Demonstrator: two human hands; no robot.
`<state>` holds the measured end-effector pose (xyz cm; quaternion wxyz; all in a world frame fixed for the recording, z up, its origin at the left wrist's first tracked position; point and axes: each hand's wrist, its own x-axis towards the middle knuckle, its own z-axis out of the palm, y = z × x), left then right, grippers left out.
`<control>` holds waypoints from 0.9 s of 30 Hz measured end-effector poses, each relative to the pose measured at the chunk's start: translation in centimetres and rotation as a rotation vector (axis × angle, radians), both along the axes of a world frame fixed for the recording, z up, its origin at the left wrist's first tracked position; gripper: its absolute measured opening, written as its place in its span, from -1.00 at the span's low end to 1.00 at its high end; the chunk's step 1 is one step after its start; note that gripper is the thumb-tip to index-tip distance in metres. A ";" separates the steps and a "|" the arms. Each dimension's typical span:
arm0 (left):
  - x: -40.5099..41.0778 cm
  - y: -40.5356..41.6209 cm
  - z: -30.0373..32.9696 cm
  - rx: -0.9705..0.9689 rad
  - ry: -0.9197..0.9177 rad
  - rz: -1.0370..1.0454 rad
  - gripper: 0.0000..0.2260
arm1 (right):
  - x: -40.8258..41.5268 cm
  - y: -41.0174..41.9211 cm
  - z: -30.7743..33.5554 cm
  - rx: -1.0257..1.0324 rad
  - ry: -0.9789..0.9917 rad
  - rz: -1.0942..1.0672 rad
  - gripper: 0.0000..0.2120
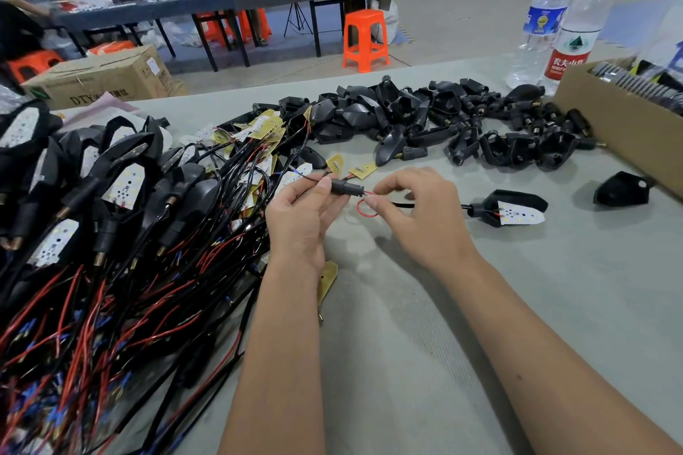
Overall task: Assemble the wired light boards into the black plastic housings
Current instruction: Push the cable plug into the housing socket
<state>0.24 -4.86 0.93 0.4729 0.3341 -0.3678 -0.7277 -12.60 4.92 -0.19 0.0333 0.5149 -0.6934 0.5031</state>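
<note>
Now both hands (pixel 354 203) pinching housing stem (pixel 345 186), wires (pixel 366 209).

I see 2 bare forearms entering from the bottom edge. No sleeve cloth shows on either. The left hand (pixel 301 212) and right hand (pixel 417 216) carry no gloves, rings or watch. Fingernails are short and unpainted. 1 small dark spot marks the right forearm (pixel 520 377).
</note>
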 end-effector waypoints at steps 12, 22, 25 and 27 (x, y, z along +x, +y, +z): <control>-0.2 0.0 0.1 -0.044 0.018 0.064 -0.93 | 0.8 -0.4 0.2 0.061 -0.296 -0.025 -0.82; -0.7 0.3 -0.1 -0.197 -0.176 0.076 -0.82 | 0.6 -0.2 0.6 0.158 0.208 0.018 -0.85; -0.7 0.4 -0.2 -0.245 -0.179 0.052 -0.86 | 0.6 -0.1 0.4 0.110 0.175 -0.043 -0.86; -0.8 0.6 -0.3 -0.258 -0.161 0.058 -0.92 | 0.8 -0.1 0.3 0.031 0.046 -0.078 -0.87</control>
